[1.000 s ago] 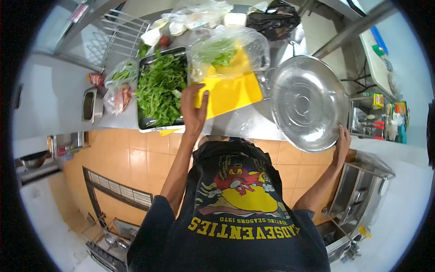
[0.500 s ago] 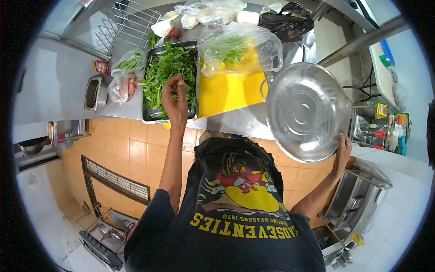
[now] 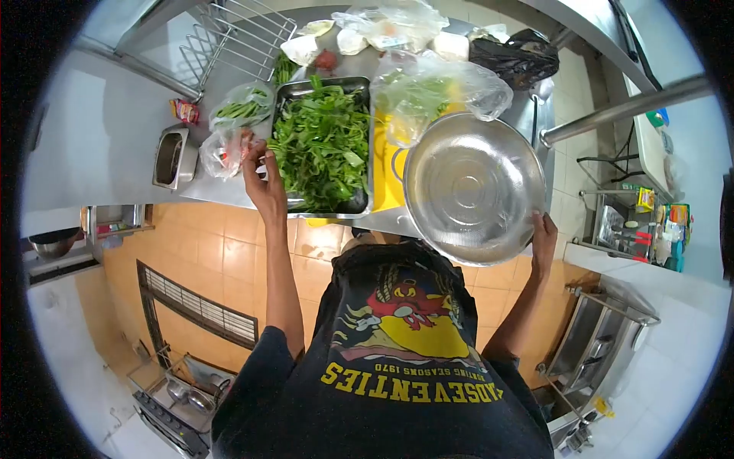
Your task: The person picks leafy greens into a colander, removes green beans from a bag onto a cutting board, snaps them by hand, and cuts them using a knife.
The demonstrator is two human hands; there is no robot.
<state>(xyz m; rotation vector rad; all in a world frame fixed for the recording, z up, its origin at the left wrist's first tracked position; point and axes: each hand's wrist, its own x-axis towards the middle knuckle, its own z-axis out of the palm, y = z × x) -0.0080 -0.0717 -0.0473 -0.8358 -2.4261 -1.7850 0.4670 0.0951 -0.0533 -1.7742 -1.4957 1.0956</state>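
My right hand (image 3: 544, 236) grips the lower right rim of a large metal colander (image 3: 470, 187). The colander is tilted and overlaps the yellow cutting board (image 3: 388, 195), its left handle close to the tray. My left hand (image 3: 264, 183) is at the left edge of a metal tray (image 3: 370, 145), fingers loosely bent and apart, nothing visible between them. Leafy greens (image 3: 323, 145) fill that tray. Just beyond my left fingertips lies a clear plastic bag (image 3: 223, 157) with something reddish inside.
Behind the colander lies a clear bag of greens (image 3: 428, 92). A black plastic bag (image 3: 516, 60), white bags (image 3: 386, 27) and a red onion (image 3: 326, 60) are at the back. At left stand a small metal container (image 3: 174, 157) and a wire rack (image 3: 237, 42).
My right hand has brought the colander left over the cutting board, closer to the tray. My left hand has moved from above the greens to the tray's left edge. The view has shifted.
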